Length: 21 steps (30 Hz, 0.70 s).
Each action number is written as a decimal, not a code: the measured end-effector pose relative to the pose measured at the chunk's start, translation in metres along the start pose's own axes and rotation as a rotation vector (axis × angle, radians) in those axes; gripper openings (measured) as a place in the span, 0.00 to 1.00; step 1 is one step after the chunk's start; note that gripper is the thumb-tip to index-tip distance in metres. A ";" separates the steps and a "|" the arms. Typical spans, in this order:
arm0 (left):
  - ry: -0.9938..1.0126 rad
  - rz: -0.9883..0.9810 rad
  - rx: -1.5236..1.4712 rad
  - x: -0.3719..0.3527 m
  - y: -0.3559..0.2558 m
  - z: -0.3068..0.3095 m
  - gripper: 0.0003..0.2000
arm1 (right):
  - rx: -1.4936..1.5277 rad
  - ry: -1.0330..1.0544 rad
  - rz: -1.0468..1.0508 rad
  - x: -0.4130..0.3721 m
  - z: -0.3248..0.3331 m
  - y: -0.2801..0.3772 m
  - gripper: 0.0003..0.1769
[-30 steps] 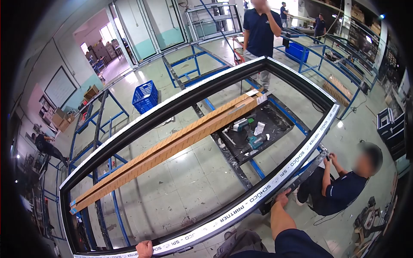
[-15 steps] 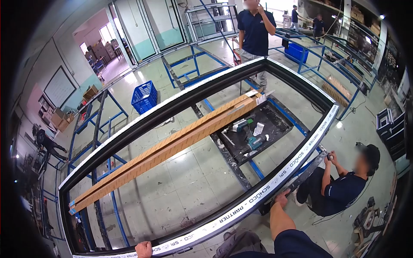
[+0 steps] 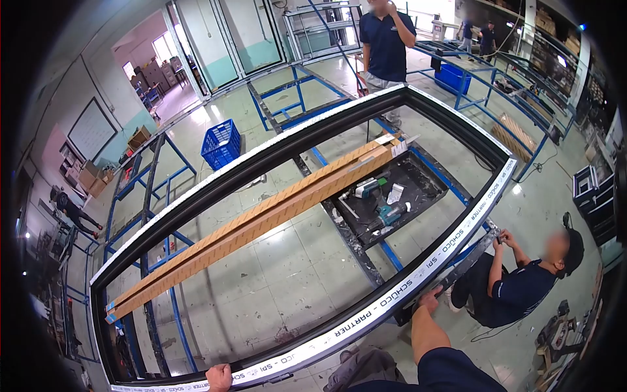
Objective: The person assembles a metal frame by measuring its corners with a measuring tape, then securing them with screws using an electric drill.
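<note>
A large rectangular frame [image 3: 366,318], black inside with white lettered film on its edge, lies over blue and black metal stands. My left hand [image 3: 219,377] is closed over the frame's near edge at the bottom. My right hand [image 3: 429,300] is gripping beneath the near edge further right, its fingers partly hidden. Two long tan wrapped profiles [image 3: 261,225] run diagonally below the frame opening. A black tray [image 3: 418,202] under the opening holds green and dark power tools [image 3: 386,215].
A crouching co-worker [image 3: 522,287] has both hands at the frame's right side. Another person [image 3: 385,46] stands behind the far edge. A blue crate [image 3: 221,145] sits on the floor at the left back. Blue metal stands [image 3: 297,101] stand beyond the frame.
The crouching co-worker's head has shifted slightly right. People in the far background have moved. My hands remain at the same places on the frame.
</note>
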<state>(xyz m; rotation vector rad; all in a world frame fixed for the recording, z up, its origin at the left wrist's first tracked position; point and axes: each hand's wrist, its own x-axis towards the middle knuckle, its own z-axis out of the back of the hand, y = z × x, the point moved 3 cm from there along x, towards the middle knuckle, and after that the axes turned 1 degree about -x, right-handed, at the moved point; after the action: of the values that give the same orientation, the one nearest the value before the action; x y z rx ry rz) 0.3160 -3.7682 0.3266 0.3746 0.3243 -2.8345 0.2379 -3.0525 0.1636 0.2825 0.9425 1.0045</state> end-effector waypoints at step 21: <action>-0.087 -0.084 -0.042 0.002 0.012 -0.009 0.21 | 0.014 0.031 -0.002 -0.009 0.005 0.003 0.60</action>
<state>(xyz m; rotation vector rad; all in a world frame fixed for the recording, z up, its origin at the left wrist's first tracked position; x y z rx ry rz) 0.3200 -3.7779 0.3148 0.2334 0.3904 -2.9105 0.2384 -3.0573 0.1738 0.2783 0.9779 1.0035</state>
